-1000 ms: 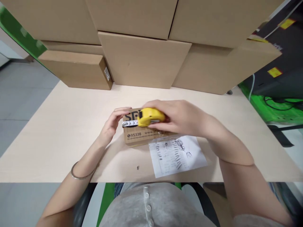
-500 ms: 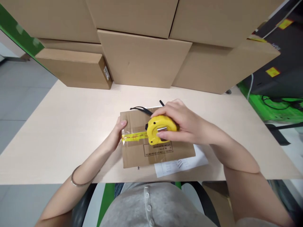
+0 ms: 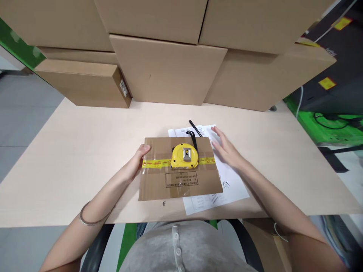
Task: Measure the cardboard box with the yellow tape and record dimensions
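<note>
A small flat cardboard box sealed with yellow tape lies on the pale table in front of me. A yellow tape measure rests on top of the box, its black strap trailing toward the far edge. My left hand presses against the box's left edge, fingers curled on it. My right hand lies open with fingers spread on the printed paper sheet just right of the box, touching nothing else.
Large cardboard cartons are stacked along the back of the table, a smaller one at the left. A black pen lies on the paper behind the box. Green flooring and black cables show at the right.
The box was turned from its side to lie flat. My right hand set the tape measure on the box, let go and moved right onto the paper. The blade has retracted.
</note>
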